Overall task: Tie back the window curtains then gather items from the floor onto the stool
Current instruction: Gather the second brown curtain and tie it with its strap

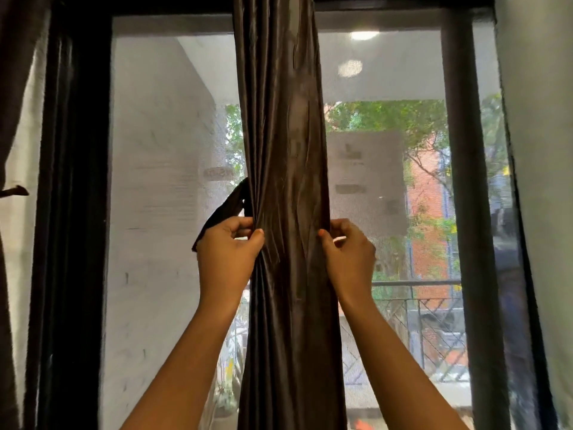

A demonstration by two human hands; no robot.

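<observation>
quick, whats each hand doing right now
Left hand: closed on the gathered curtain, left edge.
Right hand: closed on the curtain's right edge.

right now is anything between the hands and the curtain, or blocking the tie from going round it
Nothing visible does. The left hand grips the gathered curtain at its left edge, the right hand pinches its right edge. The dark tie strap sticks out beside the left hand; its path behind the curtain is hidden.
</observation>
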